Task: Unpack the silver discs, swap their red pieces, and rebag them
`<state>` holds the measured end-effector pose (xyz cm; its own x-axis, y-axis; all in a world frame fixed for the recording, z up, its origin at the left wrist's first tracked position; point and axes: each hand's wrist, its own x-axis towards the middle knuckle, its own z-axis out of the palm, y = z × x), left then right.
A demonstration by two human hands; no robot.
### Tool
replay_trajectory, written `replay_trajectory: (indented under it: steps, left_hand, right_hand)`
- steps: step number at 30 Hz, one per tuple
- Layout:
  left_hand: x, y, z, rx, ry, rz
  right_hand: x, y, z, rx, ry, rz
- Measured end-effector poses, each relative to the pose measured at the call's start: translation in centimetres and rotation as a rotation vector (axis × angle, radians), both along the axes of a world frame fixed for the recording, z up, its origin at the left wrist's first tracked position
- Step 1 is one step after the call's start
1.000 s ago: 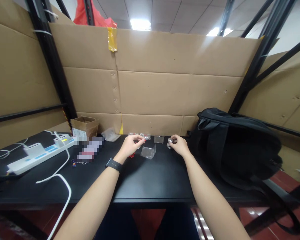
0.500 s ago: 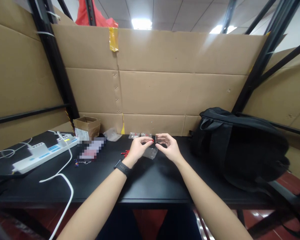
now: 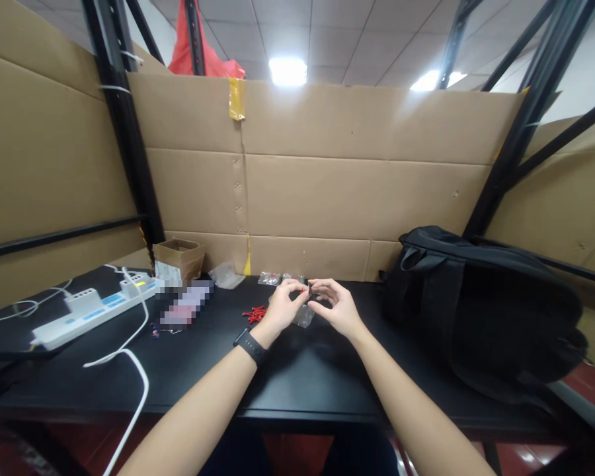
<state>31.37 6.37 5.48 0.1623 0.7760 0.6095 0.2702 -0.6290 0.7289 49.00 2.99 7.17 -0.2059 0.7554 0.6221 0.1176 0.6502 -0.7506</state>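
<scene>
My left hand [image 3: 283, 309] is closed in a pinch, with a small red piece [image 3: 306, 289] at its fingertips. Facing it, my right hand [image 3: 338, 309] has thumb and fingers closed on what looks like a small clear plastic bag [image 3: 311, 291], its edge turned toward the left fingertips. The fingers partly hide both items. Below the hands a clear plastic bag [image 3: 304, 316] lies on the black table [image 3: 307, 383]. Several loose red pieces [image 3: 254, 314] are heaped just left of my left hand. Behind the hands lie two small clear packets [image 3: 268, 278] with red in them.
A white power strip [image 3: 99, 314] with a white cable [image 3: 136, 370] lies at left. Nearby are an open cardboard box [image 3: 178, 258], a crumpled clear bag [image 3: 227, 276] and a blurred-out flat item [image 3: 186, 305]. A black backpack [image 3: 480, 311] stands at right, before cardboard walls [image 3: 317, 198].
My hands have drawn closer together, bringing the red piece up against the small clear bag. The view has tilted slightly upward, uncovering more of the red heap.
</scene>
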Motion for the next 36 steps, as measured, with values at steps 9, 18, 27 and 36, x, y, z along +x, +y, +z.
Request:
replay_trajectory:
  steps: [9,18,27,36]
  left_hand:
    - [0.1,-0.8,0.4,0.004,0.042,0.069]
    - [0.0,-0.8,0.7,-0.134,-0.103,-0.103]
    - [-0.7,-0.8,1.0,0.021,-0.023,-0.071]
    - [-0.8,-2.0,1.8,0.124,0.128,0.084]
  right_hand:
    - [-0.1,0.5,-0.4,-0.028,0.031,-0.059]
    - [0.2,0.8,-0.5,-0.026,0.074,-0.033]
    - [0.1,0.4,-0.5,-0.165,0.111,-0.014]
    - [0.2,0.9,-1.2,-0.044,-0.036,-0.073]
